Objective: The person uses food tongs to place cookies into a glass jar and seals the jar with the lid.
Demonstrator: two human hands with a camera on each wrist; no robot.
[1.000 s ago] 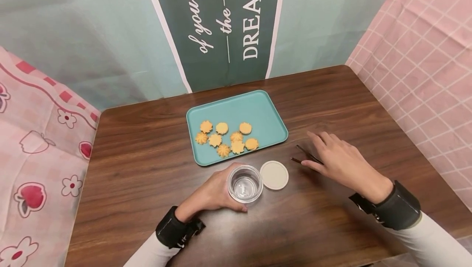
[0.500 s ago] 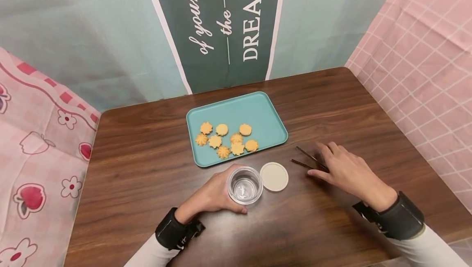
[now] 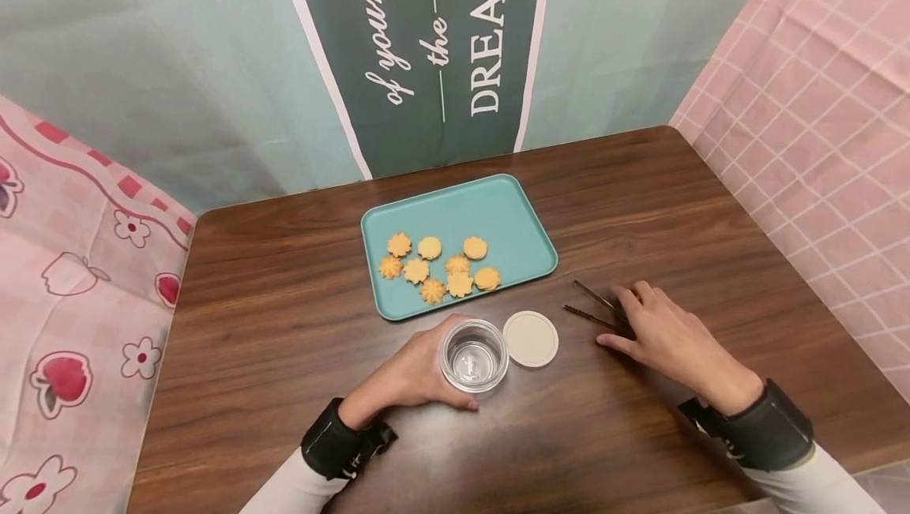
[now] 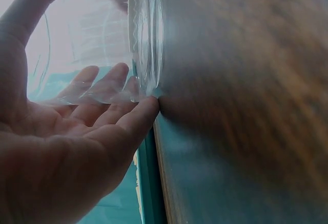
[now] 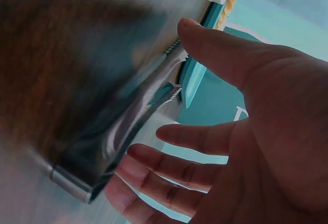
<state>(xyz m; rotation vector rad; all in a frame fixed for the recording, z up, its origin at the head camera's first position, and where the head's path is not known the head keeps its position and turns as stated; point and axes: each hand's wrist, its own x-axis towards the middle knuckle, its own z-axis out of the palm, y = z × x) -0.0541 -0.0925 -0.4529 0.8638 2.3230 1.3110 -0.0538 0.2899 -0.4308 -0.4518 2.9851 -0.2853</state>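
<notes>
A clear, lidless glass jar stands upright on the table in the head view. My left hand grips its side, fingers and thumb curved round the glass; the left wrist view shows fingers through the jar wall. Metal tongs with serrated tips lie on the table at the right, their arms spread. Over their rear end is my right hand. The right wrist view shows its thumb apart from the tongs, the other fingers loosely bent beside them; whether any fingertip touches is unclear.
A cream round lid lies just right of the jar. Behind it, a turquoise tray holds several golden cookies, mostly in its front left part. Patterned cloths hang behind and beside the wooden table.
My right hand has drawn back to the right and lower along the tongs, which stay in place. The left hand and jar have not moved.
</notes>
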